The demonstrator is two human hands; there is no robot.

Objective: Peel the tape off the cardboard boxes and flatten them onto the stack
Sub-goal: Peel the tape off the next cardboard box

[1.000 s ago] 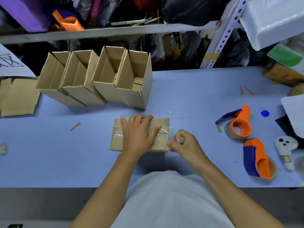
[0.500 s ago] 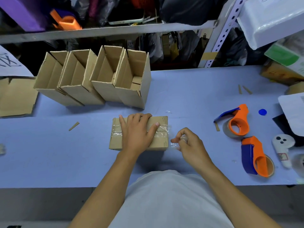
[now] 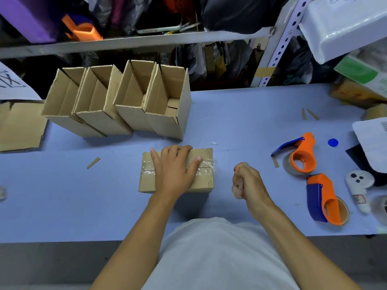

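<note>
Taped box [image 3: 204, 181] on blue table [image 3: 62, 195], left hand [image 3: 172, 170] flat atop, right hand [image 3: 247, 183] fisted, cluttered shelf [image 3: 134, 41] behind

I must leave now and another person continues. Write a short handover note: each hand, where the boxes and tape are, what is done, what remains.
Left hand: flat on the taped box, pressing it down on the table.
Right hand: curled to the right of the box, apart from it; whether it holds a bit of tape I cannot tell.
Clear tape is on the box top, loose at its right end.
Four open boxes stand behind. The flat stack lies at far left.
Done: tape end lifted.
Left: peel the strip, flatten this box, stack it, then the other four.
</note>
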